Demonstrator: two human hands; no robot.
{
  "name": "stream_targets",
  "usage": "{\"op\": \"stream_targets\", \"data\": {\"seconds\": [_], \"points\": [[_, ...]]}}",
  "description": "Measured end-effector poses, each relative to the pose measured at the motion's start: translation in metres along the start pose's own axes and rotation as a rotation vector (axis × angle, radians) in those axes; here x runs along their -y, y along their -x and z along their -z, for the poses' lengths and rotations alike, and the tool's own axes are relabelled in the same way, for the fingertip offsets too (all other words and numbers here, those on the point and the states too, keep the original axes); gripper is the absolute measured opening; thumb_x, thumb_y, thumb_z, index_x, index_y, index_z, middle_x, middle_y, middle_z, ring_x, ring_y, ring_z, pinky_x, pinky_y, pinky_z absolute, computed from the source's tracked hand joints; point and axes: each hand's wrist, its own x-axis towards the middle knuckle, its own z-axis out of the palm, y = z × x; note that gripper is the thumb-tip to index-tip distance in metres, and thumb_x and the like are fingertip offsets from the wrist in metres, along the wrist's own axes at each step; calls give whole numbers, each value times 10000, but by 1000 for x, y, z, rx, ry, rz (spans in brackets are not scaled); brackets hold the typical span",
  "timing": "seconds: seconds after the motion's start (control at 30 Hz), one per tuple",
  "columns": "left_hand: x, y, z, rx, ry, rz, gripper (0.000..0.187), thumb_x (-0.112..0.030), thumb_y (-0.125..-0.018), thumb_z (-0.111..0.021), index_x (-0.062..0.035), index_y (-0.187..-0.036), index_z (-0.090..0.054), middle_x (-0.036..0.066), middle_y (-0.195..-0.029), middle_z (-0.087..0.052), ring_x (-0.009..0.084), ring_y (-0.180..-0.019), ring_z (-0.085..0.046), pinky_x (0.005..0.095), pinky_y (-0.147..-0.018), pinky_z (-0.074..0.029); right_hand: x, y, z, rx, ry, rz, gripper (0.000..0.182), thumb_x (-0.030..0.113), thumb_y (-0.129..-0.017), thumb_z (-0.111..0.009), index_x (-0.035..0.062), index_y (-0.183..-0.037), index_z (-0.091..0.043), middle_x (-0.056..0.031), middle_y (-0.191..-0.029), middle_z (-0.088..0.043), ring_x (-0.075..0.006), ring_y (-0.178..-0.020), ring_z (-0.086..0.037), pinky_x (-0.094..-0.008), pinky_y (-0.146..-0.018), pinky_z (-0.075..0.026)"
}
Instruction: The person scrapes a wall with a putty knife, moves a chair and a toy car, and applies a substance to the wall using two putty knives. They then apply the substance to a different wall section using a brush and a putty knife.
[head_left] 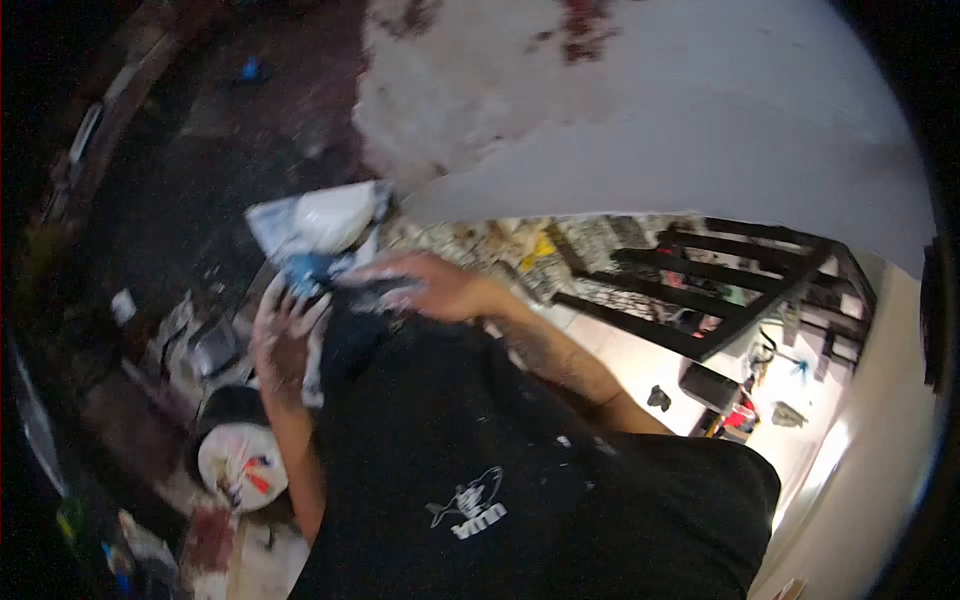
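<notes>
My left hand (286,338), smeared with white, is raised at the front of the black shirt (430,420) with its fingers apart. Its fingertips are right at a crumpled blue thing (308,272), blurred in this view. Just beyond lies a white and blue bag-like sheet (270,228) bearing a smooth white lump (335,217). My right hand (435,284) reaches in from the right, over the lower front of the shirt, fingers stretched toward the left hand and thumb apart. White smears mark this hand too, and nothing shows in it.
A round white container (242,466) with red bits inside stands at lower left, near a grey box-like thing (212,348). A wall patched with white (650,130) rises ahead. Dark slatted stairs or shelving (700,285) stand at right, with a black case (708,387) below.
</notes>
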Motion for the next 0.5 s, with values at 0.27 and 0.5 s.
{"op": "stream_targets", "data": {"seconds": [0.27, 0.5], "points": [[-27, -42, 4, 64, -58, 76, 288, -141, -773, -530, 17, -999, -449, 89, -986, -512, 175, -934, -493, 366, -754, -443, 36, -22, -20, -177, 64, -110, 421, 19, -718, -508, 68, -1134, -466, -137, -1090, -496, -264, -1000, -472, -343, -873, -344], [-71, -76, -7, 5, -167, -37, 351, -178, -866, -374, 33, -1146, -377, 133, -1115, -453, 248, -999, -463, 388, -854, -383, 22, -27, -47, -340, 38, 5, 445, -40, -698, -492, 60, -1131, -462, -112, -1171, -455, -259, -1081, -429, -337, -912, -329]]}}
